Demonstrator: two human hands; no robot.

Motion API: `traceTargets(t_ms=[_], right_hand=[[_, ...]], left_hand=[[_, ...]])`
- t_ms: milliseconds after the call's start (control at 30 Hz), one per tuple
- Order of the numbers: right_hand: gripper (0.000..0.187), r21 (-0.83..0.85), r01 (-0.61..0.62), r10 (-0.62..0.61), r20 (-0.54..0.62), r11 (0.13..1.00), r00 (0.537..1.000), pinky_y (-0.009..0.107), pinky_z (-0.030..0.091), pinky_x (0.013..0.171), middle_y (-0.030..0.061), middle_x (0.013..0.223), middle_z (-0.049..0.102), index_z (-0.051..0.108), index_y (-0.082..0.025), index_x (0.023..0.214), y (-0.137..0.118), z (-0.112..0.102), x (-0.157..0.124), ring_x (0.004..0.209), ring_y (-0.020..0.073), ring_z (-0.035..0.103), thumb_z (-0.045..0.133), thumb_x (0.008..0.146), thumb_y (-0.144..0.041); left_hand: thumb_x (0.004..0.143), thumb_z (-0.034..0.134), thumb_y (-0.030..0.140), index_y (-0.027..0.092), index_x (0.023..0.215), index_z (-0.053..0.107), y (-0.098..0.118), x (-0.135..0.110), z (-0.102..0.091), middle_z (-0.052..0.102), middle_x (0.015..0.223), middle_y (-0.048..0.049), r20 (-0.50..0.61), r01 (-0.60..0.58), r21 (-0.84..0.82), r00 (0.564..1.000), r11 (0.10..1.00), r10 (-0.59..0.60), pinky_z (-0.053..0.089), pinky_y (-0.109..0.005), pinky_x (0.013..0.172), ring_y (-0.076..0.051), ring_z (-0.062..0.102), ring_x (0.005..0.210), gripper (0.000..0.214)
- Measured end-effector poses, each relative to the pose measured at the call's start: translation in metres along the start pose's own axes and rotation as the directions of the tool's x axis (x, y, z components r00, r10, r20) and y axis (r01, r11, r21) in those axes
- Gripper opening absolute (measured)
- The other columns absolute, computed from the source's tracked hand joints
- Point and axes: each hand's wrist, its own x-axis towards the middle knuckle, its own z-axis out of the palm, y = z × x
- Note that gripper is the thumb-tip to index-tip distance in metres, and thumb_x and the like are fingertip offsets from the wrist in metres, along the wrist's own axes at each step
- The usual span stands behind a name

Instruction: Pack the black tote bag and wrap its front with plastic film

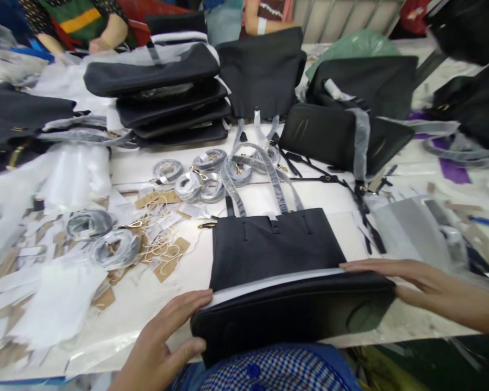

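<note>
A black handbag (275, 247) lies flat on the table in front of me, its wrapped handles (264, 174) pointing away. Its near end is folded up towards me, showing a white lining edge. My left hand (163, 342) grips the folded bag's left corner, thumb below and fingers on top. My right hand (411, 282) lies flat with fingers stretched along the bag's right edge.
Stacked black bags (163, 92) sit at the back left, more black bags (342, 130) at the back right. Coiled wrapped straps (204, 176), paper tags (163, 255) and plastic sheets (52, 304) litter the left. Other people sit across the table (155, 293).
</note>
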Motion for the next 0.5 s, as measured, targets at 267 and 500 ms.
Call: traceTargets(t_ms=[267, 500], right_hand=[[0.052, 0.097, -0.1, 0.122, -0.259, 0.99, 0.958, 0.042, 0.049, 0.098, 0.0067, 0.122, 0.068, 0.055, -0.024, 0.128, -0.005, 0.064, 0.006, 0.112, 0.0313, 0.062, 0.054, 0.089, -0.058], [0.049, 0.083, -0.099, 0.124, -0.405, 0.992, 0.906, 0.045, 0.045, 0.101, 0.0094, 0.123, 0.065, 0.052, -0.023, 0.125, 0.002, 0.085, 0.018, 0.112, 0.03, 0.061, 0.051, 0.089, -0.057]], left_hand=[[0.093, 0.05, 0.056, 0.023, 0.1, 0.069, -0.006, 0.023, 0.033, 0.074, 0.104, -0.0044, -0.168, 0.147, 0.014, 0.976, 0.989, -0.142, 0.057, -0.029, 0.086, -0.023, 0.069, 0.098, 0.039], [0.091, 0.045, 0.064, 0.023, 0.093, 0.067, -0.005, 0.039, 0.045, 0.074, 0.099, -0.0042, -0.169, 0.336, 0.064, 0.932, 0.94, -0.322, 0.053, -0.038, 0.089, -0.027, 0.067, 0.099, 0.046]])
